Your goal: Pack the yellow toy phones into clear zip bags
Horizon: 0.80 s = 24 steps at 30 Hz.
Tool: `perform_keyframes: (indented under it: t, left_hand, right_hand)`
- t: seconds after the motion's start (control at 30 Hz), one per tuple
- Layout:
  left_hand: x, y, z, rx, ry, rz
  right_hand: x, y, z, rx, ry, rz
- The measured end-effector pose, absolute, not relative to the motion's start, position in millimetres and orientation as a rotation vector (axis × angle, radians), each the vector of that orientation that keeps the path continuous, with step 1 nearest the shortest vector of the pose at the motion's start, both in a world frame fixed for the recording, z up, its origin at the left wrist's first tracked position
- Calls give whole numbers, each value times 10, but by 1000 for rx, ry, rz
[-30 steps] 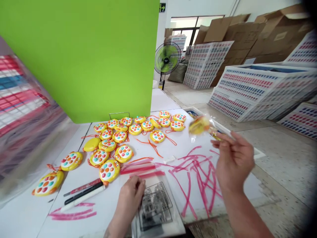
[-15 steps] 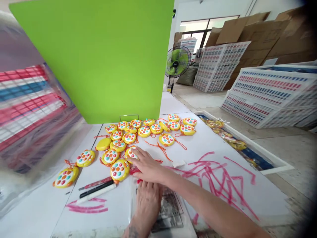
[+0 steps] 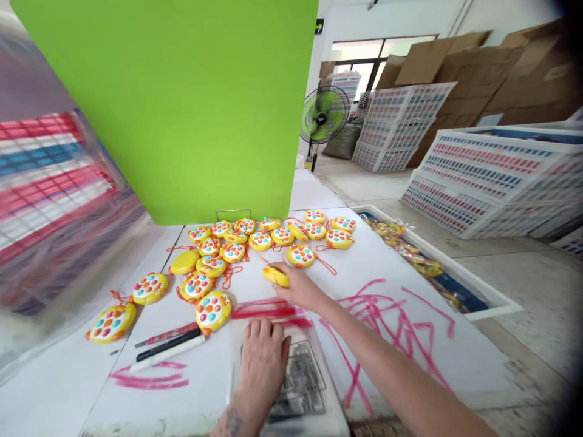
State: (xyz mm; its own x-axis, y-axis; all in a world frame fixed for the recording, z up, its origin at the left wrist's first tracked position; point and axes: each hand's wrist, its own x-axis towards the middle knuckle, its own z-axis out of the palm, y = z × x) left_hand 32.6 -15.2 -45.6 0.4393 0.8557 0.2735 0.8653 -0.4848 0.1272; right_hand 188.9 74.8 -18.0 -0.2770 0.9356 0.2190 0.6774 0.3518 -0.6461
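Your right hand (image 3: 296,285): fingers clamped on yellow toy (image 3: 276,277), held edge-on at twelve o'clock from your left hand (image 3: 264,358). Left fingers close together, palm down on clear printed bags (image 3: 304,369), nothing seen gripped. Toy looks light, stiff, likely hard plastic; smooth shell could slip. Hold by rim, your pressure even. Watch orange cord (image 3: 231,277), nine o'clock from toy: might snag.

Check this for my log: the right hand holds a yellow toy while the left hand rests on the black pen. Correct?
Not quite: the head view shows the left hand resting on printed clear plastic; the black pen lies apart. The right hand does hold a yellow toy.
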Motion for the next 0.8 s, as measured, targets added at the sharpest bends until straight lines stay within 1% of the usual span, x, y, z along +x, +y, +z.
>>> perform_keyframes:
  t: [0.13,0.23,0.3,0.4,0.53,0.7,0.8]
  left_hand:
    - [315,-161,-455,-2655,-1570,-477]
    - [306,-163,-442,-2662,-1576,-509]
    - [304,-148,-424,-2672,-1590,-508]
    - [314,-102,-397,-2698,-1605,-446]
    - [340,-60,-401,-2697,-1643,-403]
    - [328,-91,-426,-2687,-1634,-514]
    - [312,-90,-413,-2696,-1631,-551]
  right_hand:
    - [2115,338,-215,-1398,-1822,656]
    - [2171,67,-280,-1352,-1624,832]
    - [2183,-48,-294,-1338,-1507,942]
    - [2201,-118,-252,-1366,-1389,981]
    - [2226,-128,-167,-1378,-1333,994]
    - [2212,-178,-151,-1305,-1365,1142]
    - [2198,-196,-164,-1286,-1377,1161]
